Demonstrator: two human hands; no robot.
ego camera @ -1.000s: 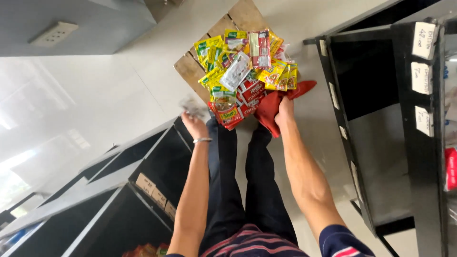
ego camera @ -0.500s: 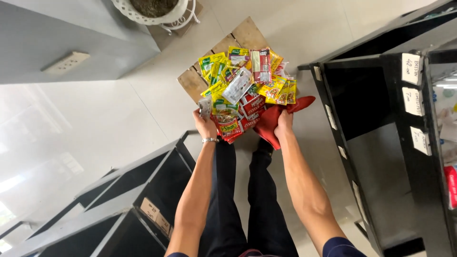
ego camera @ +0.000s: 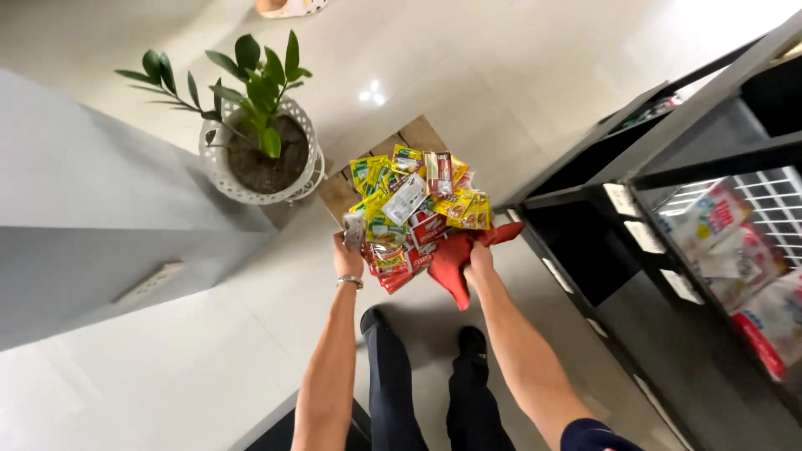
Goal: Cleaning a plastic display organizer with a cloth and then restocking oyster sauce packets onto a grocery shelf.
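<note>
The floor (ego camera: pixel 535 75) under me is pale, glossy tile. To my right stands a black shelf unit (ego camera: pixel 660 217), its edges carrying small white labels, with bagged goods (ego camera: pixel 735 259) lying on a wire level at the far right. To my left is a grey counter (ego camera: pixel 92 225) with a white power strip (ego camera: pixel 150 282) on its side. Beyond the counter's corner a plant (ego camera: pixel 251 83) grows out of a white lattice pot (ego camera: pixel 219 171).

Straight ahead of me I hold a cardboard tray (ego camera: pixel 413 134), tilted, its bare brown corner sticking out past the load. Piled on it is a heap of packets (ego camera: pixel 413 209), mostly yellow and green near the top, red lower down, with one white one slanting across the middle. The heap overhangs the near edge toward my hands.

A red cloth (ego camera: pixel 455 267) hangs under the tray's right side, one tail poking out toward the shelf.

My right hand (ego camera: pixel 479 260) is clamped on the cloth and the tray edge beneath the packets; the fingers are curled under, hidden from me. My left hand (ego camera: pixel 348 255) grips the tray's left edge, fingers closed around a small pale packet (ego camera: pixel 353 227) pressed against the heap. There is a bracelet (ego camera: pixel 350 281) on that wrist.

Below, my dark trousers (ego camera: pixel 418 392) and black shoes (ego camera: pixel 472 338) show between my forearms.
</note>
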